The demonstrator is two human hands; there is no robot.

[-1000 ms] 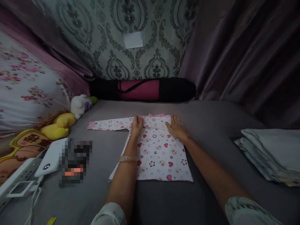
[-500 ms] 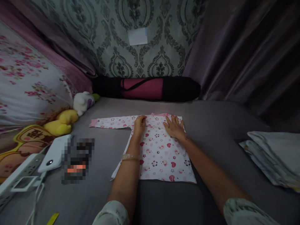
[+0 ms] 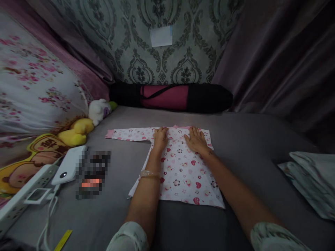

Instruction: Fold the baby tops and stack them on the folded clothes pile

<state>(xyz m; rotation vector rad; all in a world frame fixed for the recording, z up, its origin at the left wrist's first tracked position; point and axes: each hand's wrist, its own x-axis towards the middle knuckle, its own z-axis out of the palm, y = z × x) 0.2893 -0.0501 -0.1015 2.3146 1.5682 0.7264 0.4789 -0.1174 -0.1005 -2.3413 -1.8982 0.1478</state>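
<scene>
A child's long-sleeved shirt, white with red hearts and small flowers, lies spread on the grey bed sheet. Its left-hand sleeve stretches out straight to a pink cuff, while no sleeve sticks out at the right side. My left hand rests on the shirt near the shoulder where that sleeve begins, fingers laid down on the fabric. Close to the pink collar, my right hand presses flat on the upper right part, its fingers spread. Neither hand grips the cloth.
Folded cloths lie at the right. To the left are a power strip, a white power bank with cables, a blurred-out item and plush toys. A black and pink rolled bag lies along the wall.
My left hand's fingers, more curled before, now lie flatter on the shirt. The right hand stays spread in about the same place. The whole view has shifted slightly.
</scene>
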